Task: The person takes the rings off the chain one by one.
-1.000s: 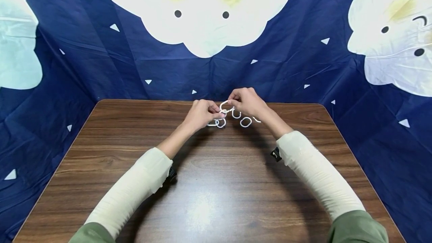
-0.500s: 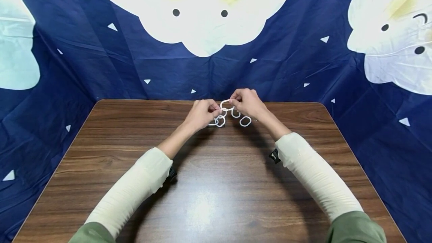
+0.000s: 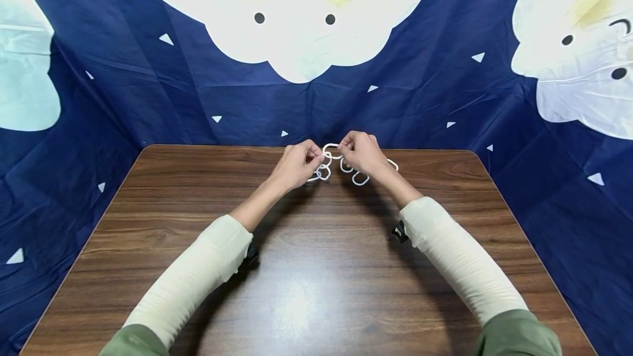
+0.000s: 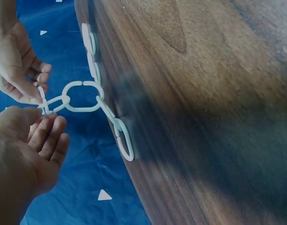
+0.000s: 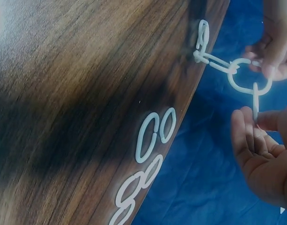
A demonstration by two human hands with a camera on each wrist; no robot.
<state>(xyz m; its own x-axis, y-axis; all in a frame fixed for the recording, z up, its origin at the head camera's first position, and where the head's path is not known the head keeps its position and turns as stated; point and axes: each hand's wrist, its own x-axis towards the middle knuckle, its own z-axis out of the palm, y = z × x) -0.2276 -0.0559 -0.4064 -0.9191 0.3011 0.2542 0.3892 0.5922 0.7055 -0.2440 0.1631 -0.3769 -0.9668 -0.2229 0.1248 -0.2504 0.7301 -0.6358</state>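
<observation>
My left hand (image 3: 298, 163) and right hand (image 3: 363, 151) are close together near the table's far edge. Between thumb and fingers, the right hand pinches a white plastic chain link (image 5: 255, 101). This link passes through a second white link (image 5: 231, 79), which the left hand pinches. From there a short chain runs down to the table; its middle link (image 4: 82, 109) has a small split in its top side. The chain's end link (image 4: 129, 147) lies at the table edge. Fingertips partly hide both pinched links.
Several loose white links lie by the right hand along the far edge, among them a larger-looking link (image 5: 139, 145) and a narrower link (image 5: 174, 123). The brown wood table (image 3: 306, 246) meets a blue cloth backdrop (image 3: 168, 109) with white cloud shapes.
Both hands stay almost in place. The right forearm has shifted slightly left, and a loose link beside its wrist shows more. The chain by the left hand has risen slightly and stretched out.
</observation>
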